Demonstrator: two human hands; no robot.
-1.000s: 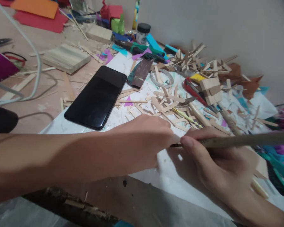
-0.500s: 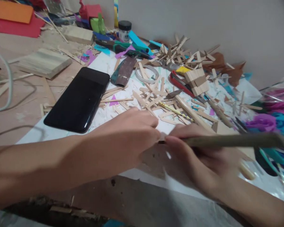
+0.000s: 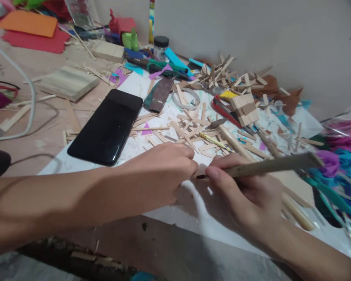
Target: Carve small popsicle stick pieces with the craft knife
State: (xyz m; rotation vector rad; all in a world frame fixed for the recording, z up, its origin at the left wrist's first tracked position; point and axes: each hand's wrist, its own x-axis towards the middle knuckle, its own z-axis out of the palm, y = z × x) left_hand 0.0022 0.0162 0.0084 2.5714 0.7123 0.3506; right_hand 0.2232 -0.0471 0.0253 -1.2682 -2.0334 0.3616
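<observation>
My right hand (image 3: 248, 191) is wrapped round a long greenish-brown handle (image 3: 269, 164), whose thin dark tip points left toward my other hand. Just left of that tip, my left hand (image 3: 169, 166) is closed with its fingers curled down; what it holds, if anything, is hidden. Both hands are low over white paper (image 3: 175, 216) at the table's front. A black phone (image 3: 107, 127) lies beyond my left forearm. Behind the hands are scattered craft sticks (image 3: 190, 127), a yellow patterned pencil (image 3: 215, 141) and a wooden-handled blade (image 3: 235, 142).
Farther back lie a tape roll (image 3: 185, 98), a red cutter (image 3: 226, 111), a small wooden block (image 3: 244, 109) and a black-lidded jar (image 3: 160, 47). Wood boards (image 3: 68, 82) and a white cable (image 3: 32, 97) are at left. Green-handled scissors (image 3: 324, 195) and crepe paper (image 3: 348, 156) sit at right.
The camera view has shifted a little, so the table items appear further right and lower. The handle in my right hand has tilted, its far end raised and pulled inward. Both hands keep their closed shape.
</observation>
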